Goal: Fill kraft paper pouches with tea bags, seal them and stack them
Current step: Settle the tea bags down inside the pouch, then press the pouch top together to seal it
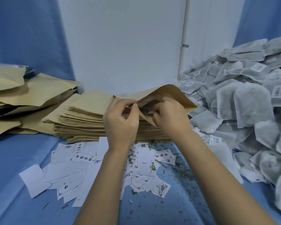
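While left hand and right hand pinch its open mouth, the tan, creased kraft pouch tilts above the flat pouch stack, centre; grey tea bags heaped right.

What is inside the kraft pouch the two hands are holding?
Inside the pouch only shadowed brown lining shows, where the left hand and right hand pinch its mouth. Its depths are covered by paper.

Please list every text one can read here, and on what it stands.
"中國茶", turned: white label
"中國茶" plus one blurred character: second white label
Barcode tags on tea bags: too small to read
Kraft pouches: no print visible
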Demonstrator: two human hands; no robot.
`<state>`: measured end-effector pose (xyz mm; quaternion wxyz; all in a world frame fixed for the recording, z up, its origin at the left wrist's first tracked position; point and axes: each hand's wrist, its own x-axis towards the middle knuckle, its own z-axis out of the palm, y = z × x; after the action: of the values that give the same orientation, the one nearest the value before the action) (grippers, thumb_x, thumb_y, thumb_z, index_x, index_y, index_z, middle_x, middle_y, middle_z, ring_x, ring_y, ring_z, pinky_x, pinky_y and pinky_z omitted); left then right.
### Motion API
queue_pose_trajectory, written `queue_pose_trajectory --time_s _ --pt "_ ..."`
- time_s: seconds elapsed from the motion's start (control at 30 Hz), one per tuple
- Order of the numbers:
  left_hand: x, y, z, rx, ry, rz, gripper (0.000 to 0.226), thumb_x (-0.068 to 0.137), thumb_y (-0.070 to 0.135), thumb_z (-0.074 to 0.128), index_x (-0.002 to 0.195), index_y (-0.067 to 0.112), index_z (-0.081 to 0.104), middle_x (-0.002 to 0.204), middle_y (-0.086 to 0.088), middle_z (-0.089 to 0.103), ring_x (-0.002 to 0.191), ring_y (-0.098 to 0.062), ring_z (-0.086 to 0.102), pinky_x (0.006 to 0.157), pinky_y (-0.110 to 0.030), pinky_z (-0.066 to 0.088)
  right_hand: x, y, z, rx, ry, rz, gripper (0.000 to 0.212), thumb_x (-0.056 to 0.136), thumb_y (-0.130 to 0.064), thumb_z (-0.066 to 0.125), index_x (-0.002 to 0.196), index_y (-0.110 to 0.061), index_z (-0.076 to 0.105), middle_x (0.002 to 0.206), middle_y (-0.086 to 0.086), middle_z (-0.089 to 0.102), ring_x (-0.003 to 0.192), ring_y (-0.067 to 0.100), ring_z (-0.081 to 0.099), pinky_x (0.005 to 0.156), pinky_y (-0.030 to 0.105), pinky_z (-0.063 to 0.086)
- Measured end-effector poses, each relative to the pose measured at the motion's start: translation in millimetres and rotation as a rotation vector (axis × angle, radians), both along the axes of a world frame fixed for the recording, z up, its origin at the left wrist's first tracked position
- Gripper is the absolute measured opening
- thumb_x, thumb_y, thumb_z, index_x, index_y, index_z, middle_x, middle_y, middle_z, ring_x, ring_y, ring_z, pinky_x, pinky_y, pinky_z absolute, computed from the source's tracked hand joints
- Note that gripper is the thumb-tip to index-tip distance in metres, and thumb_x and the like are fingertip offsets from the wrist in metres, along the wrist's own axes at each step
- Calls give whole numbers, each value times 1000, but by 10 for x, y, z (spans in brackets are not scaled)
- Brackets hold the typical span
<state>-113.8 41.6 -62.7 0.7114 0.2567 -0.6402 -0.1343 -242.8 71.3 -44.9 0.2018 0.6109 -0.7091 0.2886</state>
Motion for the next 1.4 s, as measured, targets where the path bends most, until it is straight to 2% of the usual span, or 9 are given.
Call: queue_pose_trajectory --time_s 0.23,0.37,0.43,0.53,0.63,0.77,0.97,1.17,1.4 --pt "14 -3 -9 42 -3 -31 11 82 6 59 80 7 70 79 1 60 73 5 55 63 -6 40 -9 -16 -44 79 -11 78 22 87 -13 44 89 -11 66 85 7 62 87 29 56 62 30 36" --pt "-27 -44 -6 344 32 -46 27 92 30 57 81 11 72 82 3 68 75 -2 60 70 -14 45 73 67 73 -72 -560 206 26 79 -14 46 68 -11 69 65 4 67 64 17 58 56 29 42" --pt "-73 -84 29 582 221 -80 15 89 26 64 88 12 69 91 -1 69 79 -11 63 77 -24 52 101 133 145 205 -862 475 33 74 -20 42 56 -9 67 53 7 63 46 14 52 47 22 38" --pt "-88 -114 71 927 513 -446 25 81 3 70 101 4 55 91 -10 65 69 -14 65 60 -22 57 116 161 126 791 -899 692 42 87 -34 41 75 -5 68 64 8 68 46 14 54 43 18 38" --pt "-37 -107 42 1186 406 -733 7 83 2 66 87 1 60 68 -6 62 49 -8 62 53 -19 55 142 131 1 978 -869 651 57 94 -58 39 99 -5 60 84 10 68 60 17 62 51 20 44" --pt "-56 -128 39 1189 185 -702 22 88 10 55 67 9 50 44 3 42 33 -6 34 29 -15 25 75 49 -132 636 -1075 518 49 91 -62 39 79 -18 56 65 -4 47 50 10 43 50 19 33" --pt "-128 -92 55 1163 109 -689 23 87 9 51 65 14 43 40 6 29 30 -5 21 30 -14 13 273 -88 -244 89 -1800 480 33 87 -20 46 55 -19 36 41 -7 24 33 8 16 33 17 14" --pt "-142 -66 86 1197 252 -791 24 86 3 48 63 8 43 37 4 31 28 -4 23 27 -14 15 334 -135 -250 2 -1800 417 23 83 -15 43 61 -12 40 63 10 37 45 16 27 34 16 20" --pt "-112 -67 93 1138 165 -704 22 83 8 50 64 15 40 41 5 31 32 -6 23 32 -13 15 301 -77 -199 -51 -1923 428 30 87 -14 38 58 -19 29 38 -6 23 29 7 16 31 17 14"
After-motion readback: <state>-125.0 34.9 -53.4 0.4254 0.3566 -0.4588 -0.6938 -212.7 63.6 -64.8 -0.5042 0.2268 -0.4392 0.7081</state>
